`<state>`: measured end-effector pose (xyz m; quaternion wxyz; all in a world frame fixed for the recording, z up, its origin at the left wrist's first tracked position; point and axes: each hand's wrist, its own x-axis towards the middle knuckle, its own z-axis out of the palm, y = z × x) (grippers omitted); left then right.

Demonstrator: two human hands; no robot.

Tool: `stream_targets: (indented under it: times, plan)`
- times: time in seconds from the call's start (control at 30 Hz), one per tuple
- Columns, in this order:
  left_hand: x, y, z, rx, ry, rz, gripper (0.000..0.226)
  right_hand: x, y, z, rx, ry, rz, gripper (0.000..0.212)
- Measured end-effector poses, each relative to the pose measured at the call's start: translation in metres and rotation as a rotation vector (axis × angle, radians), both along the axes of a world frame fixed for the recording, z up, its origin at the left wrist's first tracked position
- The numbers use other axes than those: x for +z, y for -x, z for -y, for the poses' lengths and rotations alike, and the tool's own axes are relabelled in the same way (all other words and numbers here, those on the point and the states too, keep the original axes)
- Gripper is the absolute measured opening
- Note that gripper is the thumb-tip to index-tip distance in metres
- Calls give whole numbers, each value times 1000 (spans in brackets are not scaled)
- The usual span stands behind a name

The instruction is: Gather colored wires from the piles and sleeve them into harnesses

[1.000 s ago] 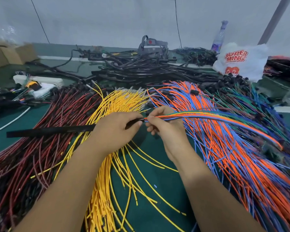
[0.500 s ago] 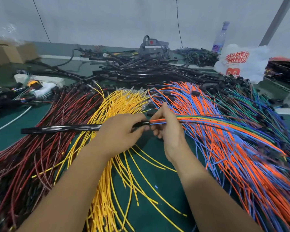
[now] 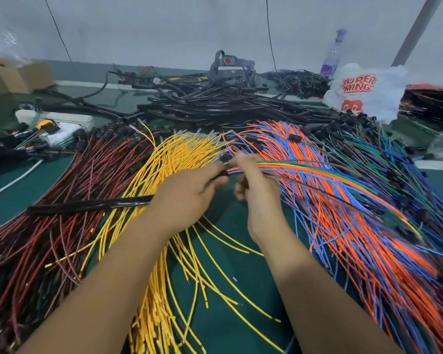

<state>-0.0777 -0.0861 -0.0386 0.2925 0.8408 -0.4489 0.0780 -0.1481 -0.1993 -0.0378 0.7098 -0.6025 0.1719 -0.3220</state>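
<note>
Nearest, your left hand [image 3: 187, 198] grips one black sleeve [image 3: 87, 205] while your right hand [image 3: 253, 182] pinches one mixed wire bundle [image 3: 317, 169] at its mouth, above the green desk [image 3: 225, 310]. Around them fan three piles: red [image 3: 49, 226], yellow [image 3: 159, 290], orange-blue [image 3: 343, 226]. Farther back sit one black tubing heap [image 3: 215, 103], one white bag [image 3: 363, 90] and one bottle [image 3: 334, 54].

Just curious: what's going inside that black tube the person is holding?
A mixed bundle of colored wires enters the black tube at its mouth, between the left hand and right hand. How far they reach inside is hidden.

Red wires [image 3: 62, 200] left, yellow wires [image 3: 164, 159] middle, orange-and-blue wires [image 3: 343, 213] right, black sleeve [image 3: 87, 204], green tabletop [image 3: 228, 302].
</note>
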Motion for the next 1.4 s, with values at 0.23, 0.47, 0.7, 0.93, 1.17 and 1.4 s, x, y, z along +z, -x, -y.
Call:
stream_targets:
  times: [0.23,0.47,0.7,0.93,1.17,1.4]
  plan:
    - [3,-20,-24,47,-124,99,10,1,2,17,-293,-73,160,37]
    - [0,-14,-11,43,-135,242,23,-4,0,5,-113,0,76,42]
    - [5,2,-2,38,-99,240,33,-12,-2,-7,92,248,-75,44]
    - [9,8,5,30,-77,196,26,-7,-2,-7,228,130,-17,27]
    - [4,-3,3,153,24,-26,38,3,1,0,190,-279,182,31]
    - [3,-9,-11,254,19,-24,42,6,1,5,94,-379,208,27]
